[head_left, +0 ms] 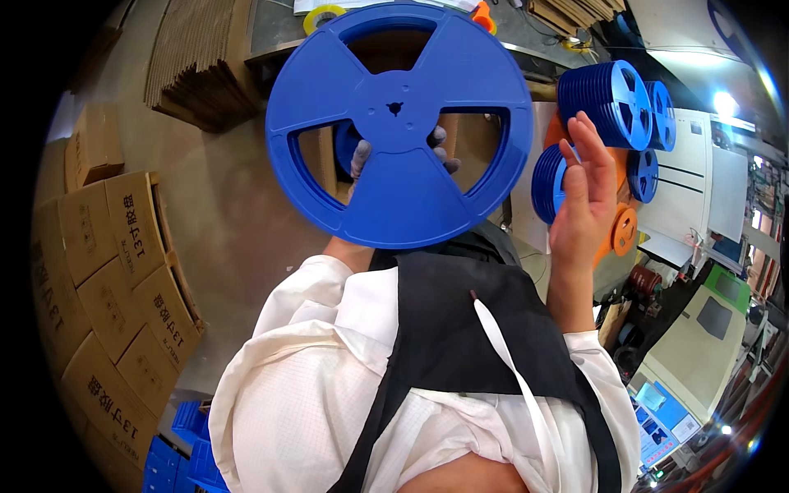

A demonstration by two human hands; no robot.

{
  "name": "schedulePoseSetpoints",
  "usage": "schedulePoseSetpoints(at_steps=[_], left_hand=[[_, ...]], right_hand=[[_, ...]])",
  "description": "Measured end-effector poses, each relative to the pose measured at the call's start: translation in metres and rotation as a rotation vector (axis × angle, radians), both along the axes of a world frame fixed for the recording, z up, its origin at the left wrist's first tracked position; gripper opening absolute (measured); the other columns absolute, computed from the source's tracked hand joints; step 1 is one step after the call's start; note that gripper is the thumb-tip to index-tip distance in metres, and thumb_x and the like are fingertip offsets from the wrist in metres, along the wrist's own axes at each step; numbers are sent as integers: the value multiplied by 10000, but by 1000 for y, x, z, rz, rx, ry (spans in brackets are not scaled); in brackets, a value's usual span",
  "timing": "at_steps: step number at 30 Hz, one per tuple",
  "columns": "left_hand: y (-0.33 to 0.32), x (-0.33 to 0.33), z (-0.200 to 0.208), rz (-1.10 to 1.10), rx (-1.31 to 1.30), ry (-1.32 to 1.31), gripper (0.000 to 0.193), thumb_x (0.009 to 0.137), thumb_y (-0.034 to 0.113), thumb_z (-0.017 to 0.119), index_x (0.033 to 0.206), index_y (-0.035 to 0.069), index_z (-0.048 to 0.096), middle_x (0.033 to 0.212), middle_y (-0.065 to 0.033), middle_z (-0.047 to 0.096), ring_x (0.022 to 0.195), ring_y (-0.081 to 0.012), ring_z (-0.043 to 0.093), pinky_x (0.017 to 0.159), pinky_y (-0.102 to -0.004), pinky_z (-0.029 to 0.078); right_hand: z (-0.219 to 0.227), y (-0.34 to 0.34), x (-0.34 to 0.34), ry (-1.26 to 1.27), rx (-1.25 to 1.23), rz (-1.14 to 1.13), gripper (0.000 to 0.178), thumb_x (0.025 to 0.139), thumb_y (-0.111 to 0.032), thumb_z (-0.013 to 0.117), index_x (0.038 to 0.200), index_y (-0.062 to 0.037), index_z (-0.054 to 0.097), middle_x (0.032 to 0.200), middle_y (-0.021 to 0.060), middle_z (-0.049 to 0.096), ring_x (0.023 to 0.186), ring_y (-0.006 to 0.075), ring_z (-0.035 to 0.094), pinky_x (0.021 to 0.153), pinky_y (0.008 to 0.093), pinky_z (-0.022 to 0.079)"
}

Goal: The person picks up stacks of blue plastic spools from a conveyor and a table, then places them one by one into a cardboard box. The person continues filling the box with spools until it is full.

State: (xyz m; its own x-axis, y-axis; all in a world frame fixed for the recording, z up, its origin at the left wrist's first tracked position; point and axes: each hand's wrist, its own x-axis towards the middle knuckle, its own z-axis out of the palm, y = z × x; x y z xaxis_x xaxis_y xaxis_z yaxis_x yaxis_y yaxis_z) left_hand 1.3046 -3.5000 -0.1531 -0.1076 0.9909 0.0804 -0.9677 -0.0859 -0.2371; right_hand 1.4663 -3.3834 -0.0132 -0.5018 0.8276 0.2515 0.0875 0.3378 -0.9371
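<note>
A large blue plastic reel with three wide cut-outs faces me at the upper middle. Behind it, my left hand wears grey finger covers and is closed round the hub; its fingertips show through the left and right cut-outs, while the palm is hidden. My right hand is raised off to the right of the reel, bare and touching nothing, its fingers stretched upward. Through the left cut-out, part of another blue reel shows beside a cardboard edge.
Stacks of blue reels and an orange reel stand to the right. Yellow tape lies on the far bench. Flat cardboard leans at the back left; packed cartons fill the left, with blue bins nearby.
</note>
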Motion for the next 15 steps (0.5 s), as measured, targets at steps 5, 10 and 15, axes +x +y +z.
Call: schedulePoseSetpoints(at_steps=[5,10,15], left_hand=[[-30,-27,-28,-1,-236,272,704,813,423,653,1327,11,405,1254,-198,516,1116,-310,558,987,-445,444],[-19,-62,-102,-178,-377,580,551,839,439,616,1235,62,544,1243,-181,544,1108,-279,564,971,-403,455],[-17,-59,-219,-254,-697,390,532,855,449,588,1223,66,557,1229,-168,561,1094,-276,571,973,-389,450]], right_hand=[[-71,19,-4,-190,-335,29,483,877,-154,615,1317,-45,448,1339,118,472,1249,225,453,1014,343,380],[-219,42,-32,-473,-248,184,877,747,-272,746,1448,-97,248,1466,179,274,1368,323,266,1108,399,250],[-396,80,-57,-584,-540,334,978,659,-273,807,1449,-107,255,1432,203,313,1319,342,335,1083,403,297]])
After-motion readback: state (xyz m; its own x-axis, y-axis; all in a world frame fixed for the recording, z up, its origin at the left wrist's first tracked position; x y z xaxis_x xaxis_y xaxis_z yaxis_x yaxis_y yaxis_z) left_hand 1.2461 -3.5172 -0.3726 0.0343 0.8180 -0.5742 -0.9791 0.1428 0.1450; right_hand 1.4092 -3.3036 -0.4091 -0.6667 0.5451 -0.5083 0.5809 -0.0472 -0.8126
